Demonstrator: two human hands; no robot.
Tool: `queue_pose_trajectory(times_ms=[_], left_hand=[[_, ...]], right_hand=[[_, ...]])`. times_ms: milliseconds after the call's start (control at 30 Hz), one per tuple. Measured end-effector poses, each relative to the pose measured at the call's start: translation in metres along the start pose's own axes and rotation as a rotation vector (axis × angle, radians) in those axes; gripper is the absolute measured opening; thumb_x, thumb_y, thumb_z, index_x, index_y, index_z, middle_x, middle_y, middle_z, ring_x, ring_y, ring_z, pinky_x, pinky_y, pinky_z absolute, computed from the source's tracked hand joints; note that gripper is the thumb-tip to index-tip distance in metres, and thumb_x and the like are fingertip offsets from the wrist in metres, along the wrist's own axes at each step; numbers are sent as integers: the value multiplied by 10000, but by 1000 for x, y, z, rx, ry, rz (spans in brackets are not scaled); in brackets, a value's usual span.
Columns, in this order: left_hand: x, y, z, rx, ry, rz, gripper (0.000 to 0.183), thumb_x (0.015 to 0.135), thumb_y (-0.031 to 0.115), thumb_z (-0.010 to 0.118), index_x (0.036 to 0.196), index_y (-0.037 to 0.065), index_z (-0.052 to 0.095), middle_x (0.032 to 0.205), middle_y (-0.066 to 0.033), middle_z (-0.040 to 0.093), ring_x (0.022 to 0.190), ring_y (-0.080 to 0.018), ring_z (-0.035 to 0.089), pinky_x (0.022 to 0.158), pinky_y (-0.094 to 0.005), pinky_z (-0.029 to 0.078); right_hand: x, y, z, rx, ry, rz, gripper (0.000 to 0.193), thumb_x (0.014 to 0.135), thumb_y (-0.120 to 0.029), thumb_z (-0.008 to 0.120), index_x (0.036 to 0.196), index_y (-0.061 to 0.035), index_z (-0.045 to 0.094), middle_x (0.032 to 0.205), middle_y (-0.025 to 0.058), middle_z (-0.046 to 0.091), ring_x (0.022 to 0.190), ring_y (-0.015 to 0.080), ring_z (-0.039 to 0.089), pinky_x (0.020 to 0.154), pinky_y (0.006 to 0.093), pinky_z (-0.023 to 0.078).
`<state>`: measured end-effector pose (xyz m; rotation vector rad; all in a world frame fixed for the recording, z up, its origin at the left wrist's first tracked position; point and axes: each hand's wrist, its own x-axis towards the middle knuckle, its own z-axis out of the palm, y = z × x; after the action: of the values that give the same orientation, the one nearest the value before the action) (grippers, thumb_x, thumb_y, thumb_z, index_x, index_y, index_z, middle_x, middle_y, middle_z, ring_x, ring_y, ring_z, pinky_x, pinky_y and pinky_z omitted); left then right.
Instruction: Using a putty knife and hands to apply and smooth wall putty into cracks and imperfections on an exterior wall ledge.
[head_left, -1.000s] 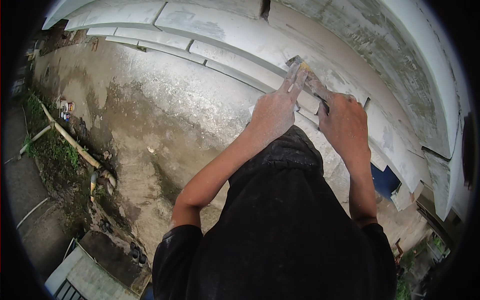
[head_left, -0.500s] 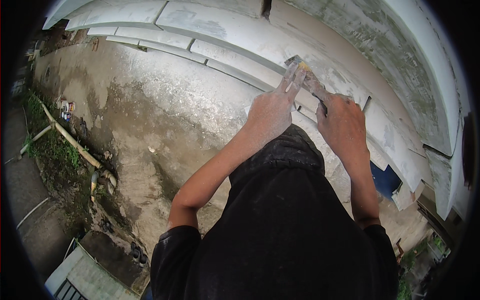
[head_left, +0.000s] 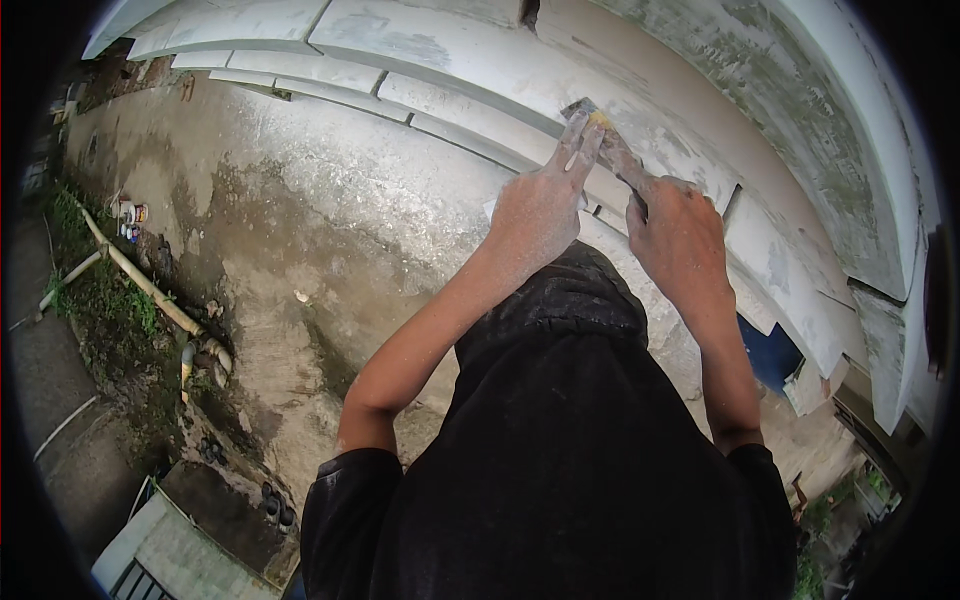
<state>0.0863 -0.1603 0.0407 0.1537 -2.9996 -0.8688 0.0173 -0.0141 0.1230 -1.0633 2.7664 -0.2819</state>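
Note:
My right hand point(head_left: 682, 235) is closed round the handle of a putty-smeared scraper point(head_left: 599, 118), whose end shows a yellow patch. The scraper's tip lies against a long white ledge point(head_left: 450, 50). Two stretched fingers of my left hand point(head_left: 540, 205) press on the scraper near its blade. The other left fingers curl under, out of sight. Pale edges of a flat white piece point(head_left: 489, 208) stick out beside that palm; most of it is hidden. White dust coats both hands.
Stepped white mouldings run across the top, with a dark joint point(head_left: 733, 202) right of my hands. Below lies a stained concrete surface point(head_left: 270, 250). Pipes point(head_left: 155, 290), weeds and small containers point(head_left: 130, 215) are at left. A blue patch point(head_left: 770, 357) shows beyond my right forearm.
Both hands and the scraper have slid slightly farther away and to the left along the white ledge. The grip looks the same.

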Motion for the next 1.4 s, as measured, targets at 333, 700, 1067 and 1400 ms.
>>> queue_pose_trajectory(times_ms=[333, 700, 1067, 1400], left_hand=[[-5, 3, 4, -3, 27, -1, 821, 780, 4, 598, 1537, 14, 281, 1606, -218, 247, 765, -380, 701, 633, -428, 585], [-6, 6, 5, -9, 60, -60, 856, 758, -10, 602, 1544, 4, 263, 1609, -211, 248, 785, -375, 702, 635, -431, 583], [-12, 1, -3, 58, 30, -97, 907, 751, 9, 624, 1554, -11, 204, 1599, -242, 246, 751, -372, 697, 623, -419, 578], [-12, 2, 1, 2, 41, -11, 894, 738, -14, 619, 1546, -6, 237, 1590, -261, 252, 767, -373, 700, 606, -422, 577]], right_hand=[[-9, 3, 12, 32, 71, -8, 256, 850, -95, 631, 1092, -45, 698, 855, 202, 666, 831, 386, 652, 782, 500, 511], [0, 7, 12, -1, 15, -44, 255, 861, -92, 614, 1100, -46, 690, 830, 215, 663, 828, 394, 648, 785, 501, 503], [5, -1, 15, 26, 4, -28, 317, 846, -72, 583, 1141, -17, 687, 828, 250, 658, 872, 422, 640, 807, 516, 495], [-1, -4, -14, 140, -141, 51, 370, 865, -100, 594, 1215, -13, 675, 903, 249, 670, 942, 407, 613, 889, 507, 470]])
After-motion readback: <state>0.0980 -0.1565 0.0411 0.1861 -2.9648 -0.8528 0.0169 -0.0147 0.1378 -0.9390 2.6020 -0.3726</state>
